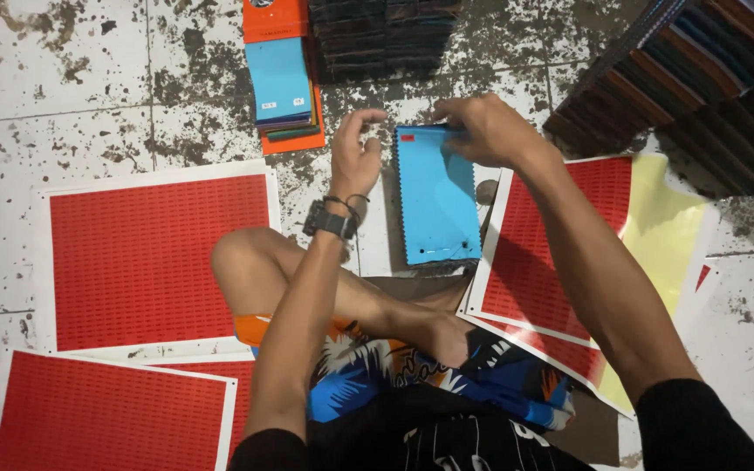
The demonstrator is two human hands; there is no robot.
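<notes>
My right hand (482, 131) pinches the top edge of a light-blue, saw-edged fabric swatch stack (435, 196) with a red tag, my left hand (357, 157) loose beside it.

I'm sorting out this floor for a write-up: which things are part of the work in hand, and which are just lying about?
In hand:
- blue swatch, right hand pressing its top edge
- left hand, open beside it
- red sticker sheets

Lying about:
- orange swatch book
- dark fabric stacks
- yellow sheet

Even, moderately bright light is falling from above. The arms are casting soft shadows; the far corners are looking dim and slightly blurred.
</notes>
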